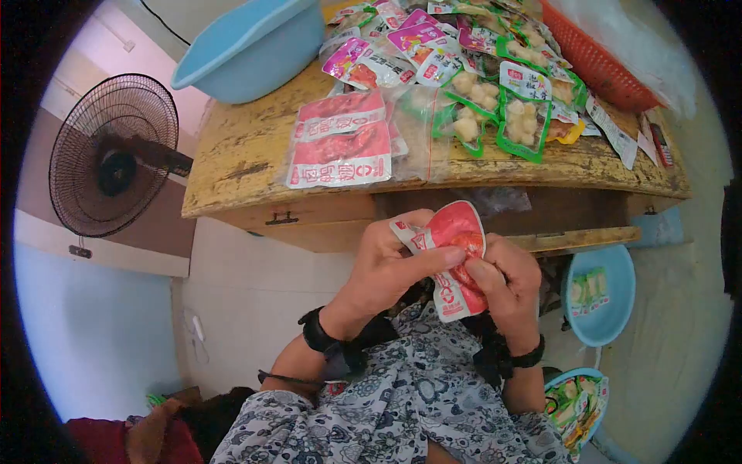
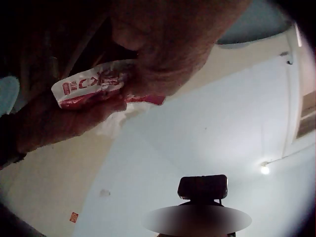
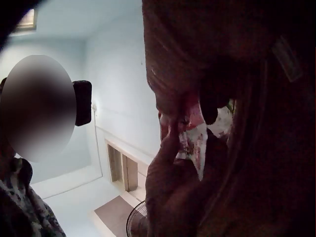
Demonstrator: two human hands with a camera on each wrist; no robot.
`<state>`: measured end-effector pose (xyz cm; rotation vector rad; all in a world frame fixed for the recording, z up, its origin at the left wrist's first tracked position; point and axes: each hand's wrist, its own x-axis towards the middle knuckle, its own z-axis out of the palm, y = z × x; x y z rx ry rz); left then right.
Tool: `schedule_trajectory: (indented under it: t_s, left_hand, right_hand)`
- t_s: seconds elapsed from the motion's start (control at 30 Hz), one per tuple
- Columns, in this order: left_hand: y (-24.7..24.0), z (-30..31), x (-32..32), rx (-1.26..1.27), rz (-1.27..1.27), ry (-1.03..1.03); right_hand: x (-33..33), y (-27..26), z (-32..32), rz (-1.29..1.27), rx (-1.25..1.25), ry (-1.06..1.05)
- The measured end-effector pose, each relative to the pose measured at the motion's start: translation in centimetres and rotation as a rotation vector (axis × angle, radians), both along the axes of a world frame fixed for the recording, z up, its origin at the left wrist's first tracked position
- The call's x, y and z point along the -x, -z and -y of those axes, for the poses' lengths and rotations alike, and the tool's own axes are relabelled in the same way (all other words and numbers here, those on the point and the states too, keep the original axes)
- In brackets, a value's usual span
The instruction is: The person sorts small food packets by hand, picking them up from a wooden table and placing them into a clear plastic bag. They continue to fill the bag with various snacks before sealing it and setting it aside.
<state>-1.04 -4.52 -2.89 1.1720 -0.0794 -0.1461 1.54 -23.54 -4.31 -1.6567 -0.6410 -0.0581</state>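
Observation:
Both hands hold one red and white snack packet (image 1: 456, 224) in front of the body, below the table's front edge. My left hand (image 1: 390, 259) grips its left side, thumb laid across the front. From the other side my right hand (image 1: 506, 282) pinches it, the two thumb tips close together at the packet's middle. The packet looks bent between them. In the left wrist view the packet's white printed edge (image 2: 86, 86) shows between the dark hands. The right wrist view shows a crumpled white part (image 3: 193, 140) of it; the fingers behind the packet are mostly hidden.
On the worn wooden table (image 1: 247, 155) lie red packets in a clear bag (image 1: 340, 143) and a heap of green and purple packets (image 1: 525, 116). A blue basin (image 1: 251, 50) and red basket (image 1: 603, 66) flank them. An open drawer (image 1: 572, 216) juts out below. Blue tubs (image 1: 599, 329) stand right; a fan (image 1: 112, 158) left.

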Motion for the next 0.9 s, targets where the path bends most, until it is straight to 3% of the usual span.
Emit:
schedule_trajectory:
  t_s: [0.13,0.23,0.33,0.43,0.53,0.73,0.9]
  left_hand:
    - [-0.2,0.1,-0.3,-0.009,0.049,-0.073]
    - [-0.6,0.5,-0.1,-0.049,0.077,-0.102]
    - [-0.1,1.2,0.0,-0.025,0.084,-0.147]
    - [0.4,1.1,-0.5,0.009,0.046,-0.114]
    - [1.0,-0.3,-0.8,-0.001,-0.002,-0.066]
    - [1.6,-0.3,0.7,0.123,-0.014,-0.13]
    - [0.4,-1.1,0.0,0.094,-0.055,-0.067]
  right_hand:
    - [0.8,-0.7,-0.6,-0.148,0.098,0.032]
    - [1.1,-0.7,-1.2,-0.272,0.0,0.12]
    - [1.1,-0.6,-1.0,-0.163,0.048,0.167]
    - [0.8,0.7,-1.6,-0.281,-0.119,0.126]
    - [0.6,1.2,-1.3,-0.183,0.092,0.052]
    - [0.7,-0.4,-0.9,-0.199,0.162,-0.1]
    - [0.8,-0.5,-1.0,-0.238,0.165,-0.023]
